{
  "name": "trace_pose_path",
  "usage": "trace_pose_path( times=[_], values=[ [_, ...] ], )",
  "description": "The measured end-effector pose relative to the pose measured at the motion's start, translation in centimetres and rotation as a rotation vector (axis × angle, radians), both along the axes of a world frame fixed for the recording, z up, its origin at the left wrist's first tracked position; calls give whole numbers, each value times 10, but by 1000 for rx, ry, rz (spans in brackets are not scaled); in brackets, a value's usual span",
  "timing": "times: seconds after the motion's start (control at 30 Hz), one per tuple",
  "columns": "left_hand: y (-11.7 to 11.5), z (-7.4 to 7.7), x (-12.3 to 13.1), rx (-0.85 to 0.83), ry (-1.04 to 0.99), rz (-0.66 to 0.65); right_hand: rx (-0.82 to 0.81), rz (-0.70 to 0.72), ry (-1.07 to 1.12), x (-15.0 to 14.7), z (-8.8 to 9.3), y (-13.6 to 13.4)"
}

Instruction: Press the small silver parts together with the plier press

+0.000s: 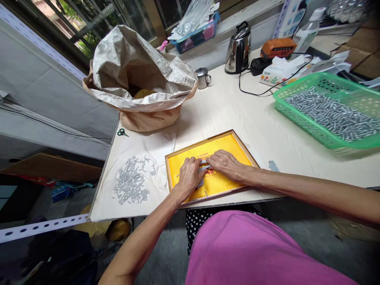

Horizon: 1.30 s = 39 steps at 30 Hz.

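Observation:
A shallow wooden-edged tray (173, 152) with a yellow lining lies at the table's front edge. Inside it, my left hand (190, 173) and my right hand (225, 164) meet near the middle, fingers curled around small grey pieces (204, 167) between them. What exactly the fingertips grip is too small to tell. One small metal pin (206, 193) lies on the yellow lining near the front rim. Left of the tray, a heap of small metal pins (130, 182) rests on a white cloth (157, 146).
Behind the tray stands a large open woven sack (151, 118), with green scissors (122, 132) beside it. A green basket (329, 138) of metal pieces sits at right. Farther back are a metal cup (202, 78), a kettle (238, 49) and an orange device (278, 48) with a cable.

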<state>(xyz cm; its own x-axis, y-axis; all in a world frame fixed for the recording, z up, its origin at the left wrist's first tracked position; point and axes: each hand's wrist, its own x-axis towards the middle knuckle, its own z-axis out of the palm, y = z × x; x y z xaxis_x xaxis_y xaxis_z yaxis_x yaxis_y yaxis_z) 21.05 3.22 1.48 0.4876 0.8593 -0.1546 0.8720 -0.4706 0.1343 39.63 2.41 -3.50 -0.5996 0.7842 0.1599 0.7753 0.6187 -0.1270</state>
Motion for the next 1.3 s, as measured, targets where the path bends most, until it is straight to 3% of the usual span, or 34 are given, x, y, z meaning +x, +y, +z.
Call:
trace_pose_path(
  times=[0.17, 0.33, 0.43, 0.53, 0.67, 0.77, 0.83, 0.97, 1.13, 1.3],
  values=[
    [20, -4, -15, -73, -129, 20, 164, 6, 37, 5, -5, -3],
    [37, -7, -14, -92, -327, 218, 156, 126, -17, -1, -7, -18],
    [47, 1, -21, -117, -439, 302, 187, 102, 57, -5, -3, -27],
    [51, 18, -53, -132, -529, 376, 216, 39, 142, 2, 1, -31],
    [32, 24, -118, 7, -300, 427, 189, -60, 213, 21, -3, -30],
    [8, 11, -153, -2, -126, 449, 215, -96, 259, 30, -6, -30],
    [-2, 1, -166, 54, -60, 536, 271, -90, 281, 30, -5, -31],
    [3, -12, -177, 164, -22, 670, 368, -92, 288, 23, 0, -29],
    [20, -17, -171, 152, 41, 638, 392, -104, 313, 14, 2, -27],
    [23, -17, -161, 151, 151, 579, 367, -106, 300, 12, -1, -26]
  ],
)
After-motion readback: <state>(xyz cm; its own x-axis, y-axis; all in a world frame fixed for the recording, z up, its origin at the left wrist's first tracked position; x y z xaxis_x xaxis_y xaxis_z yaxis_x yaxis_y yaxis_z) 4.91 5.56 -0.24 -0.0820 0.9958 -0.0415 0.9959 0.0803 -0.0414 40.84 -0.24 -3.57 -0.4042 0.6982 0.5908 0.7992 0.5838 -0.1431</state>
